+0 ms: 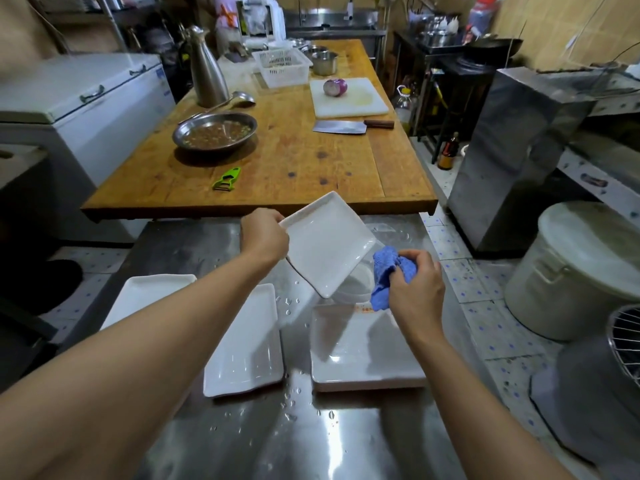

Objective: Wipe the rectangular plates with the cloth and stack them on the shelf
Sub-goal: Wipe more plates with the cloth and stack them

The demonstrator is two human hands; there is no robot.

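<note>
Over the wet stainless-steel counter (263,441), the person's left hand (265,237) grips a white rectangular plate (329,242) by its left edge and holds it tilted in the air, one corner dipping toward a clear round container (356,289) that sits on the steel. Just beside that low corner, the right hand (417,284) is bunched around a crumpled blue cloth (386,275), fingers curled tight on it; the cloth is near the plate's lower right edge, though I cannot tell whether it touches. Three more white rectangular plates lie flat on the counter: a near right plate (363,351) below the cloth, a middle plate (246,344) partly under the left forearm, and a far left plate (156,292) at the counter's edge. Water droplets dot the steel between them. Beyond the counter runs a long wooden table (294,161) carrying a green peeler (227,178), a steel dish (214,129) with brownish residue, a ladle (228,102), a tall steel jug (207,67), a white plastic basket (281,67), a white cutting board (349,98) with a half red onion (335,86) on it, and a cleaver (349,126) lying just beside the board. A white chest freezer (79,98) stands to the left, and a big lidded pot (581,268) sits on the tiled floor to the right.
</note>
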